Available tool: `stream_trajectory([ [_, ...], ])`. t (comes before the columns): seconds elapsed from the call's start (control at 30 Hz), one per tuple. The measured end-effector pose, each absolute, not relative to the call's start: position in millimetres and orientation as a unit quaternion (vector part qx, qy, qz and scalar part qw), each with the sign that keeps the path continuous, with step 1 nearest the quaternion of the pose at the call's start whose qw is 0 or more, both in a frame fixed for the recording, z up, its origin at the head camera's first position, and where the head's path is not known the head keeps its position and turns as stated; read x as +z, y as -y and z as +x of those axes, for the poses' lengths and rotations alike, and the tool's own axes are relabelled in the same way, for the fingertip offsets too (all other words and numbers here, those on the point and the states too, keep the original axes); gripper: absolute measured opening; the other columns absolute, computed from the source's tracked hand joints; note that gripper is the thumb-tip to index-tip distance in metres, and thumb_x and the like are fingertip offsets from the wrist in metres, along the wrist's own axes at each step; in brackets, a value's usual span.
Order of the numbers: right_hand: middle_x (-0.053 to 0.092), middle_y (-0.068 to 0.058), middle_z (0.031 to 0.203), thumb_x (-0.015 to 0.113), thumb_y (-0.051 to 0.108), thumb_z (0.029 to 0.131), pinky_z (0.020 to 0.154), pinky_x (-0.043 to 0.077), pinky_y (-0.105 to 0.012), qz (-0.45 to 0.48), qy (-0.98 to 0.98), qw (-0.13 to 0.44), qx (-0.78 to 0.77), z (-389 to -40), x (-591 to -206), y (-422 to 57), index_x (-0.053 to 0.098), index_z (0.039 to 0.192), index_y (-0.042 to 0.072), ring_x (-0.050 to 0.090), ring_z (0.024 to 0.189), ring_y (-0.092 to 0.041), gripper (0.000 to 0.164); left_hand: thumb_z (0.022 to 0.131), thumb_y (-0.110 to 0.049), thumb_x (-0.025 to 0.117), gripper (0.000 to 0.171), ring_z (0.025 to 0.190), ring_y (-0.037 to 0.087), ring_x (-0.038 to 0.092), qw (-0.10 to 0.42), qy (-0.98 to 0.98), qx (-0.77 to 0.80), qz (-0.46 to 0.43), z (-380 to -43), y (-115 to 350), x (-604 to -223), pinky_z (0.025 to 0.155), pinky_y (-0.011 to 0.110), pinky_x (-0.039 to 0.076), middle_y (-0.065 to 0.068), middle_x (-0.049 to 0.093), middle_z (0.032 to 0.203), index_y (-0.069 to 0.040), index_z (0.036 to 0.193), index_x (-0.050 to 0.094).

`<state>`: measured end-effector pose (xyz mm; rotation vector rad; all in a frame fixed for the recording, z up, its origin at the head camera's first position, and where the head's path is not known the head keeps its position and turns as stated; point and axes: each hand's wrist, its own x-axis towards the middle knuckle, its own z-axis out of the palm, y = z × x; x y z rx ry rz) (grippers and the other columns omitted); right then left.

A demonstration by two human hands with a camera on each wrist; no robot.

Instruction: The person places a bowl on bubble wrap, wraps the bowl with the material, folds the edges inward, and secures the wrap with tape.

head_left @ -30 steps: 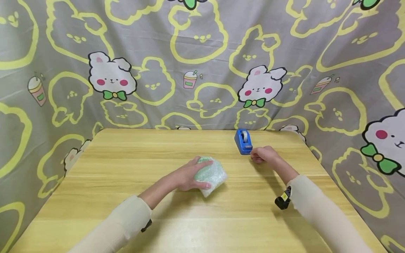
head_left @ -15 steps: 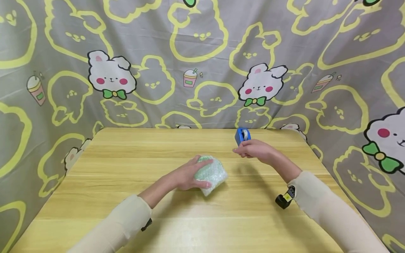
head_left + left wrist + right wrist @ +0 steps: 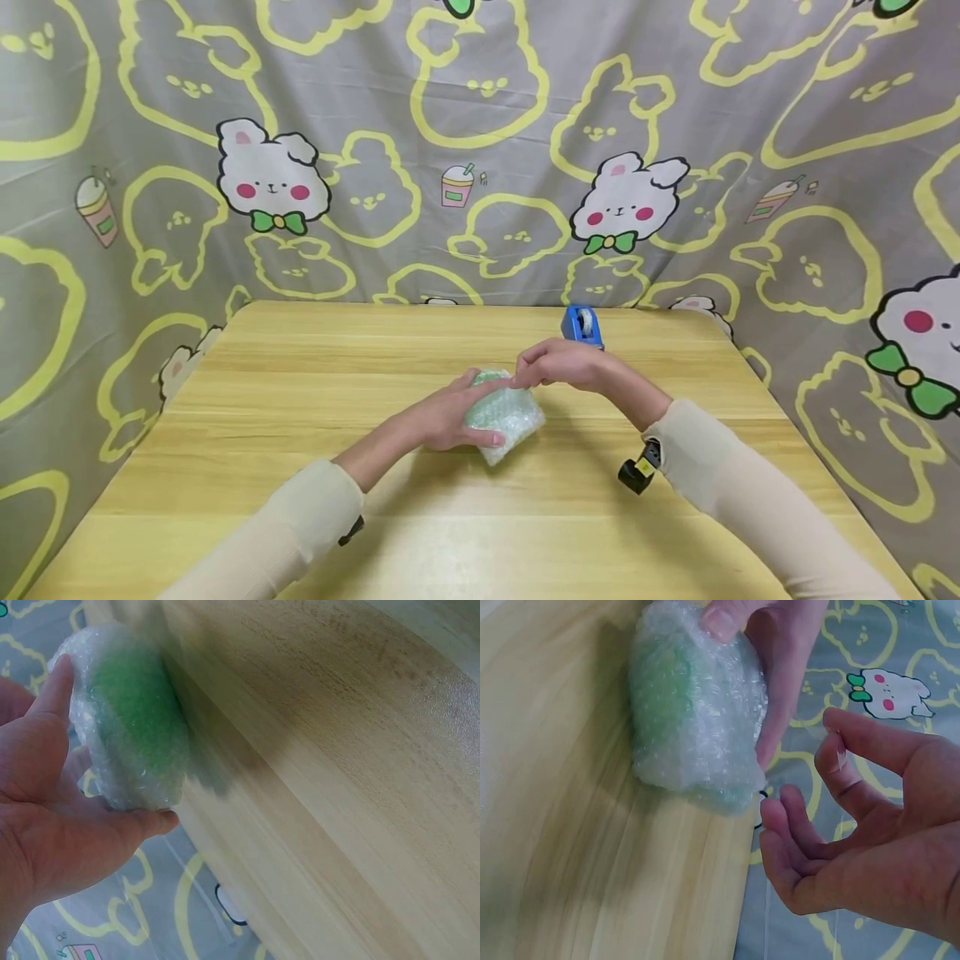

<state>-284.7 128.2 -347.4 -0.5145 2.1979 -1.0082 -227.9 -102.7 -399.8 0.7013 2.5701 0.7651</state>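
A bubble-wrapped bundle (image 3: pixel 508 418) sits near the middle of the table, green showing through its wrap. My left hand (image 3: pixel 448 414) grips it from the left, thumb at the near side and fingers over the far side. What lies inside the wrap is hidden. My right hand (image 3: pixel 561 364) is at the bundle's far right corner, close to the left fingertips in the head view. Between its thumb and index finger it pinches a small clear piece of tape (image 3: pixel 841 758); the right wrist view shows the other fingers curled.
A blue tape dispenser (image 3: pixel 572 323) with a roll in it stands at the back right of the wooden table (image 3: pixel 337 350), partly behind the right hand. A grey patterned curtain (image 3: pixel 375 100) hangs around the table's back and sides.
My right hand has moved left from the front of the tape dispenser to the bundle, bringing the piece of tape. The left hand and the bundle have stayed in place.
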Motion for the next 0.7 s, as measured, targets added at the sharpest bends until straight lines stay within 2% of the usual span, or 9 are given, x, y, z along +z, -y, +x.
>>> stream_trajectory([
  [0.23,0.055,0.003,0.082,0.067,0.022,0.094,0.082,0.038,-0.035,-0.203,-0.829,0.372,-0.364,-291,-352,-114,0.06,0.075,0.014,0.05,0.089,-0.02,0.022,0.091,-0.055,0.07,0.084,0.152,0.045,0.025,0.184,-0.914,0.264,0.248,-227,105,-399,0.115,0.064,0.032,0.023,0.008,0.169,-0.036,0.161,0.028],
  [0.43,0.05,0.002,0.073,0.068,0.017,0.093,0.074,0.038,-0.029,-0.182,-0.832,0.382,-0.359,-298,-352,-108,0.058,0.071,0.013,0.045,0.076,-0.015,0.024,0.09,-0.055,0.07,0.085,0.152,0.044,0.025,0.185,-0.915,0.259,0.249,-227,105,-400,0.116,0.062,0.033,0.023,0.008,0.169,-0.035,0.161,0.027],
  [0.7,0.046,0.001,0.069,0.069,0.016,0.093,0.066,0.034,-0.024,-0.172,-0.84,0.386,-0.34,-303,-352,-105,0.055,0.07,0.012,0.041,0.07,-0.014,0.027,0.091,-0.053,0.071,0.085,0.152,0.044,0.025,0.184,-0.913,0.263,0.254,-227,104,-399,0.116,0.062,0.034,0.023,0.009,0.169,-0.033,0.161,0.028],
])
